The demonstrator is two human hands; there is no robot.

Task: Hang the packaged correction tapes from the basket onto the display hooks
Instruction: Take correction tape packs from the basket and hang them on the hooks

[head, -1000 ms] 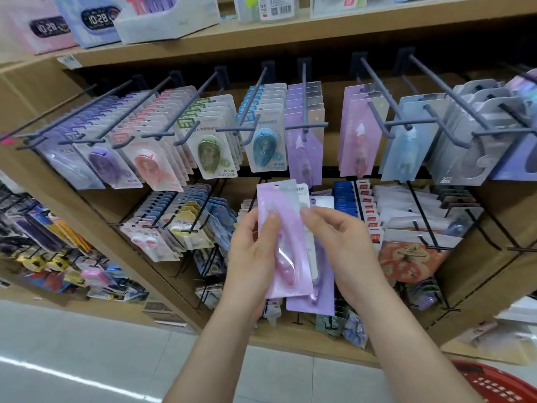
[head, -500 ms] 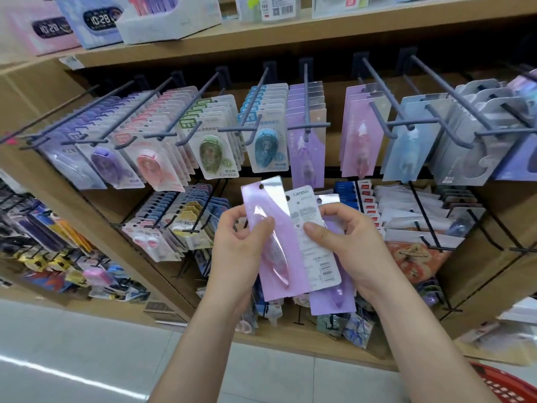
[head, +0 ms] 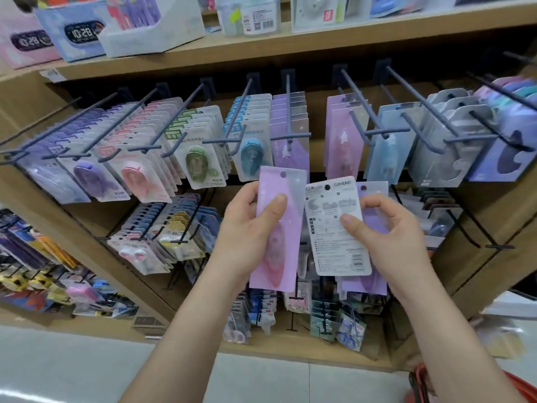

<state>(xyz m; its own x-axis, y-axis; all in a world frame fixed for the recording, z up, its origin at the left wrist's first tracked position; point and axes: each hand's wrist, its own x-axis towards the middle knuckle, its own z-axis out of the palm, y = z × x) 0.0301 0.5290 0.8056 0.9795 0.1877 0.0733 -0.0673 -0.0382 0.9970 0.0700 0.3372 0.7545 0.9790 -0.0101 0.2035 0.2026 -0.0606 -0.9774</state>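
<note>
Left hand point(head: 247, 228) grips a lilac-pink correction tape package point(head: 276, 257), face out, thumb across its front. Right hand point(head: 389, 237) pinches two more together: a white-backed package point(head: 337, 245) (printed reverse toward the camera) over a purple package point(head: 363, 285). All three are held upright just below the display hooks point(head: 287, 112), well apart from the red basket point(head: 421, 382) at lower right.

Blue clock box point(head: 72, 33), top shelf: printed display reads "10:28".
White-backed package point(head: 337, 228) in the right hand point(head: 389, 237): "Campus" at the top edge, with a barcode low down. The small print is too fine to read.
Green tape package point(head: 200, 164) on its hook: "Campus" along the bottom.
</note>
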